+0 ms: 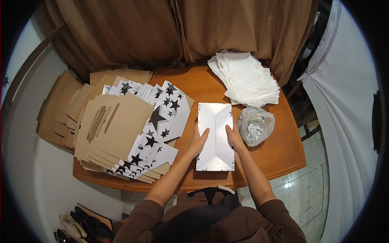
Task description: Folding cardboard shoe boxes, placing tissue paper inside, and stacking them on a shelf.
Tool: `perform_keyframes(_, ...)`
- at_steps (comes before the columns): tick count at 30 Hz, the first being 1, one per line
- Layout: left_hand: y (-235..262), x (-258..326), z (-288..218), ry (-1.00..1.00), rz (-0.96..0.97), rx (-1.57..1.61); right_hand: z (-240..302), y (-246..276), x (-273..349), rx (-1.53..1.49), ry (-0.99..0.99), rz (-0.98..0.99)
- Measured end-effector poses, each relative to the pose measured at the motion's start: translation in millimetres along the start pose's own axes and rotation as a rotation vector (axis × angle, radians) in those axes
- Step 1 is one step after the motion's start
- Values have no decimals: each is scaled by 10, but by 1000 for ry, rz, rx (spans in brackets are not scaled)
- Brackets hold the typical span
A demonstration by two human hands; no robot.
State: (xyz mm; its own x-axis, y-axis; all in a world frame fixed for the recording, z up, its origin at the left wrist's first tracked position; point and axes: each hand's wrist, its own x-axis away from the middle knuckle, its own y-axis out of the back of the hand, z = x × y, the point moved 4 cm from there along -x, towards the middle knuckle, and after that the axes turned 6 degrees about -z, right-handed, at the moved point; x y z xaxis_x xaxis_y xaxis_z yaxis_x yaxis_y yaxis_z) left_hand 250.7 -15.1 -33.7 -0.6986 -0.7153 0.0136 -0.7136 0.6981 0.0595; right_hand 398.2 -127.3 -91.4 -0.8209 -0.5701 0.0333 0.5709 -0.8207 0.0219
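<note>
A long white cardboard box is in front of me at the table's near edge, its closed face up. Fold lines meet along its middle, and bits of dark pattern show at its edges. My left hand grips its left side with the thumb on top. From the right side my right hand holds it the same way. The fingers under and behind the sides are hidden. Just right of my right hand is a clear plastic bag with small silvery packets inside.
Flat cardboard blanks, white with black stars and plain brown, overlap in piles on the left of the wooden table. White paper sheets are stacked at the back right. Brown curtains hang behind; shoes stand lower left.
</note>
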Motion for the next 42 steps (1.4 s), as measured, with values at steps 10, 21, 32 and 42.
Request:
perform_keyframes(10, 377, -461, -880, -47, -54, 300, 1259, 243, 20, -716, 73, 129)
perform_keyframes(21, 609, 110, 78, -394, -12, 122, 1023, 245, 652, -450, 255, 212)
perform_keyframes(32, 284, 980, 655, -394, 141, -373, -129, 584, 1014, -166, 19, 67)
perform_keyframes(42, 194, 768, 300, -564, 33, -573, 660, 299, 1340, 823, 675, -42)
